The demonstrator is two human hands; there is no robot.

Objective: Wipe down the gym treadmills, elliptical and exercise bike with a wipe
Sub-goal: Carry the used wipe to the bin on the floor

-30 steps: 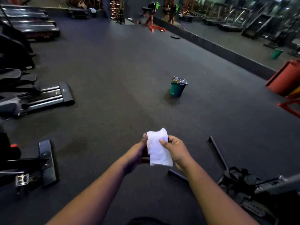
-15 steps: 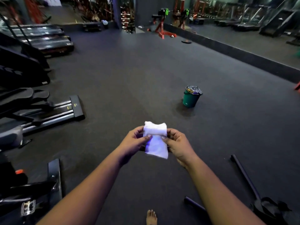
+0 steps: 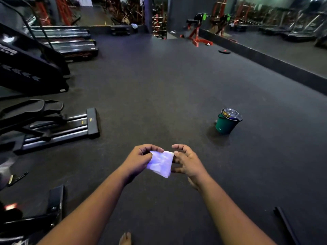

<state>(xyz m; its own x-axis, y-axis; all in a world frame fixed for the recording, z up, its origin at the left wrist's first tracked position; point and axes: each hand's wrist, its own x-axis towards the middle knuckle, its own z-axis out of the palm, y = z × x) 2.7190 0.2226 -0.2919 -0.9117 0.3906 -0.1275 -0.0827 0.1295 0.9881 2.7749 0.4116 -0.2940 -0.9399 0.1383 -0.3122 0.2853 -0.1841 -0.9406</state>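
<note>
In front of the person, above the dark rubber floor (image 3: 159, 89), a white wipe (image 3: 160, 163) is stretched between both hands. The left hand (image 3: 139, 160) pinches its upper left corner between thumb and curled fingers. The right hand (image 3: 187, 162) has its fingers loosely bent, the tips at the wipe's right edge; whether it grips or only touches cannot be told. A bare foot (image 3: 125, 238) shows at the bottom edge.

The floor runs wide and flat ahead, toward racks and a red bench (image 3: 198, 35) at the far end. Along the left side stand the machines: the elliptical (image 3: 53, 124) with its rails and end bar nearest the hands, a black stair machine (image 3: 30, 68) behind it, and treadmills (image 3: 70, 41) farther back. Another black frame (image 3: 53, 206) sits at the lower left. On the right, a green bucket (image 3: 227, 123) with a lid stands alone on the floor, well apart from the hands. Beyond it a low dark ledge (image 3: 265, 59) runs under a mirror wall (image 3: 283, 32). A black bar (image 3: 286, 225) lies at the lower right.
</note>
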